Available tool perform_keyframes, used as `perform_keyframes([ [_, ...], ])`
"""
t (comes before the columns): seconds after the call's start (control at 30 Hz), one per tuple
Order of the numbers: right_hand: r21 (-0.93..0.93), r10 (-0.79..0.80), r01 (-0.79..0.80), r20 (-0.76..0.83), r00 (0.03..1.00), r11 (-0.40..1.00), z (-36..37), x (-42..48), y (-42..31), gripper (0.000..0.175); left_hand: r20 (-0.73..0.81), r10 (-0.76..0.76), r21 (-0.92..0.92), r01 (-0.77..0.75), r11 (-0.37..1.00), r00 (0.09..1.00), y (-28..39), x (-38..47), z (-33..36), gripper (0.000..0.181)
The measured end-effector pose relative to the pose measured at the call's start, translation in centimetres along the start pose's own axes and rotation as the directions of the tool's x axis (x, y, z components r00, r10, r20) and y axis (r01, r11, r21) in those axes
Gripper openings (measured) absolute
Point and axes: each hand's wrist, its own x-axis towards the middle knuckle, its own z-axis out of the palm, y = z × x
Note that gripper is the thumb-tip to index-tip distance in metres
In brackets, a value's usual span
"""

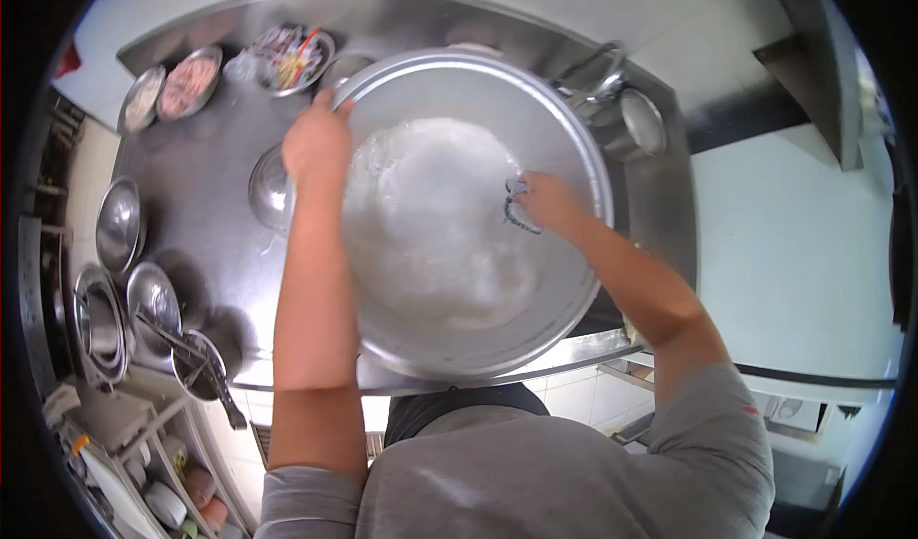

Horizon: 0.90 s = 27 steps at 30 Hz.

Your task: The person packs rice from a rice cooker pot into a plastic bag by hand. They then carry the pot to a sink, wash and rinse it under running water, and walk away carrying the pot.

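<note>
A large round metal basin (459, 349) tilts in front of me over the steel counter, its wide mouth facing up at me. Cloudy, whitish liquid (437, 223) covers its bottom. My left hand (319, 137) grips the rim at the upper left, thumb and fingers around the edge. Inside the basin, my right hand (549, 198) pinches a crumpled grey cloth (520, 205) with a dark edge, against the right inner wall. Part of the cloth is hidden under the fingers.
Left of the basin, a steel bowl (271, 189) stands on the counter (208, 180). Bowls of pink minced meat (188, 87) and of cut vegetables (290, 69) sit at the back left. Steel bowls and a pot (204, 363) with utensils line the left edge. A faucet (606, 80) rises behind right.
</note>
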Motion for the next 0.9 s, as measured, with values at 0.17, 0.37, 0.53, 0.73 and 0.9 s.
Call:
perform_keyframes([
  [0.17,0.315,0.192,0.088,-0.753,0.629,0.945,-8.9,-7.1,7.3,0.033,-0.016,0.018,0.099,-0.016,0.995,1.0,0.6,0.0,0.1,0.039],
  [0.37,0.305,0.363,-0.203,-0.842,0.4,0.93,-8.9,-5.7,21.3,0.057,0.016,0.062,0.182,-0.064,0.981,0.998,2.3,0.2,1.0,0.041],
  [0.53,0.97,0.12,-0.208,0.194,0.974,0.122,6.3,-14.2,9.5,0.081,0.004,-0.002,0.227,0.001,0.974,1.0,-0.2,1.0,1.0,0.046],
  [0.73,0.922,0.418,0.217,-0.067,0.906,-0.321,2.7,-15.5,11.7,0.037,0.097,-0.058,0.048,0.053,0.997,0.994,3.8,-1.5,2.9,0.051],
  [0.9,0.843,0.41,0.516,-0.422,0.809,-0.151,-7.6,-18.5,16.4,0.032,0.496,-0.175,-0.68,0.506,0.53,0.85,3.9,-5.1,13.8,0.04],
])
